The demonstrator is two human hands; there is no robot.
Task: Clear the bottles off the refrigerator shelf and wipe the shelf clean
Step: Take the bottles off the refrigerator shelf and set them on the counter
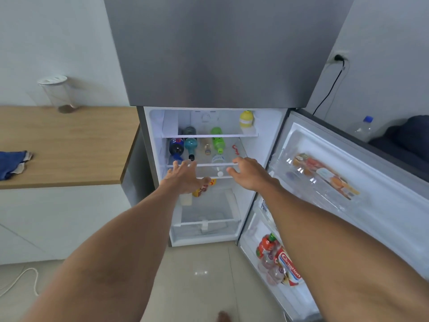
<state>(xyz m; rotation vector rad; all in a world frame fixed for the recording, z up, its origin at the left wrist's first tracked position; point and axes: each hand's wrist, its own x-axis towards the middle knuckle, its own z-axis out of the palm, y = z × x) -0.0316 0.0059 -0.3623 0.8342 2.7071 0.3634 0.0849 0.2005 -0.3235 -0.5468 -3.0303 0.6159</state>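
The refrigerator stands open with a glass shelf [202, 164] in its middle. Several bottles lie on that shelf: a dark cola bottle [176, 146], a teal bottle [190, 145], a pale amber bottle [206, 146], a green bottle [218, 141] and a clear water bottle [219, 162]. My left hand [185, 177] reaches toward the shelf's front edge with fingers spread, holding nothing. My right hand [247, 171] hovers at the shelf's right front with loosely bent fingers and holds nothing. A blue cloth [12, 163] lies on the wooden counter.
A wooden counter [69, 145] stands left of the fridge, with a clear lidded jar [58, 94] at its back. The open door [325, 182] swings to the right, its racks holding packets and bottles. A yellow bottle [246, 119] sits on the upper shelf. Tiled floor lies below.
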